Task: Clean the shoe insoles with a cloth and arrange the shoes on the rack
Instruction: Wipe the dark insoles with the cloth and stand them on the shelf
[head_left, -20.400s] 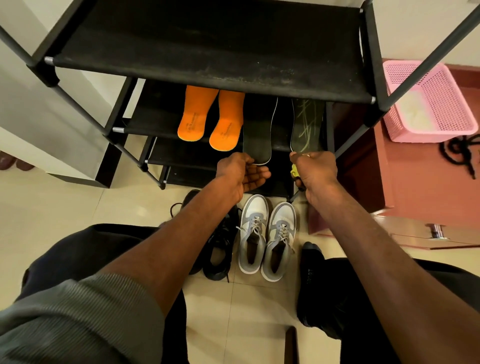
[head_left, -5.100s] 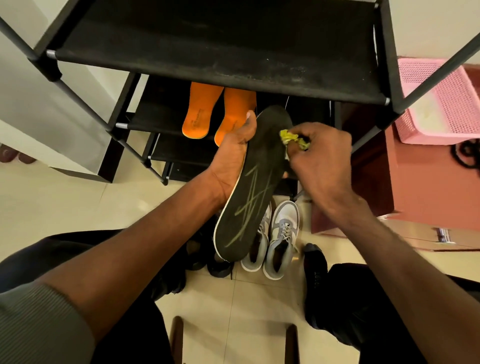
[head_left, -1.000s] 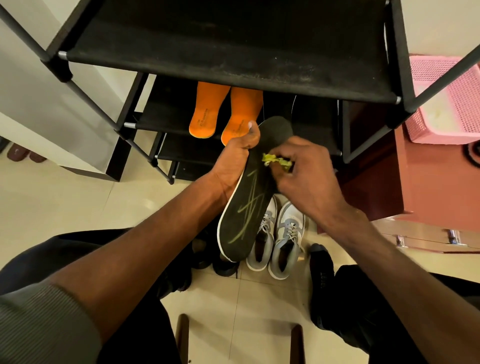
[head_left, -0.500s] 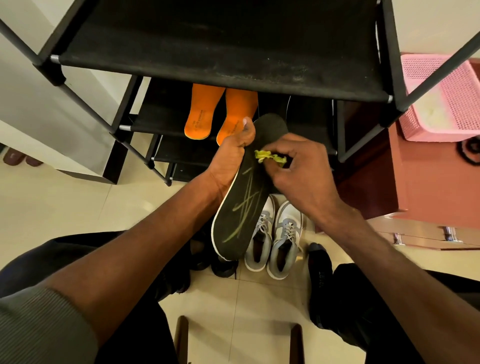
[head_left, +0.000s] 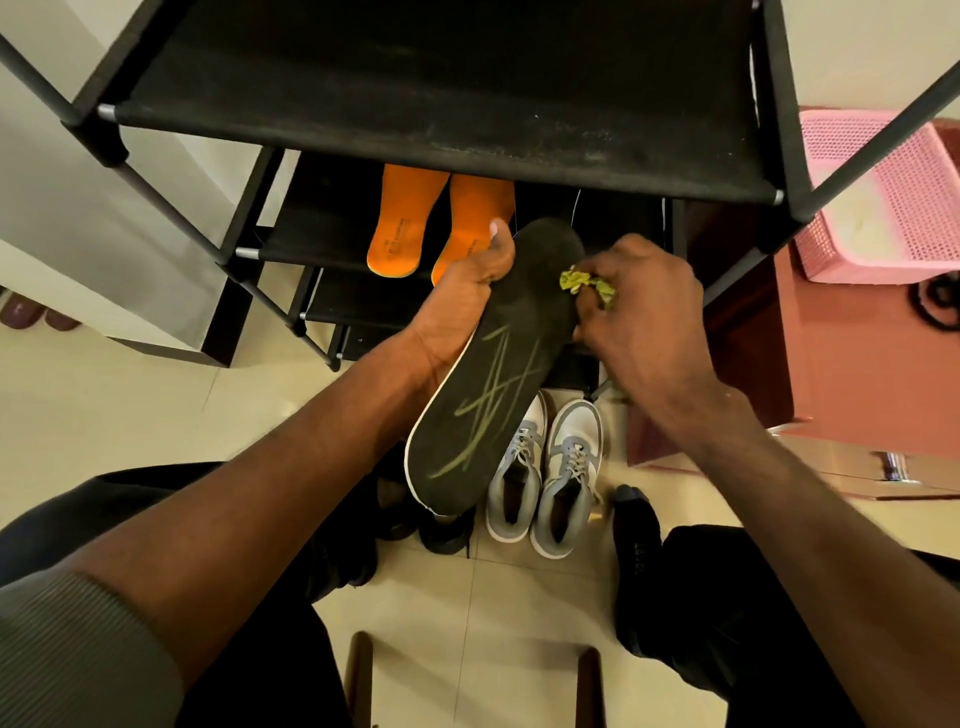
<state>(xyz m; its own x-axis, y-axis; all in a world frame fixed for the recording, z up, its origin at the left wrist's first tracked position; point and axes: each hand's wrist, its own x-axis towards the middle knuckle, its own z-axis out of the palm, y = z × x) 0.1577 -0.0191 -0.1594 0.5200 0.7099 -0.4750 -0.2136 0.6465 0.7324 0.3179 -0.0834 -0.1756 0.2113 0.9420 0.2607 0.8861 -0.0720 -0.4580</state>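
1. Left hand (head_left: 457, 306) grips a black insole (head_left: 498, 374) above grey sneakers (head_left: 545, 478).
2. Right hand (head_left: 644, 312) pinches a yellow-green cloth (head_left: 584, 283) against the insole's toe end, before the rack (head_left: 441, 119).

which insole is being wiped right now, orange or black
The black insole with the green line pattern: the left hand holds it up and the right hand presses the yellow-green cloth to it. The orange insoles lie on the rack.

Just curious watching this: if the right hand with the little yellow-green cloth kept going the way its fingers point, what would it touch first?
The right hand presses the crumpled yellow-green cloth leftward, so it meets the dark insole first.
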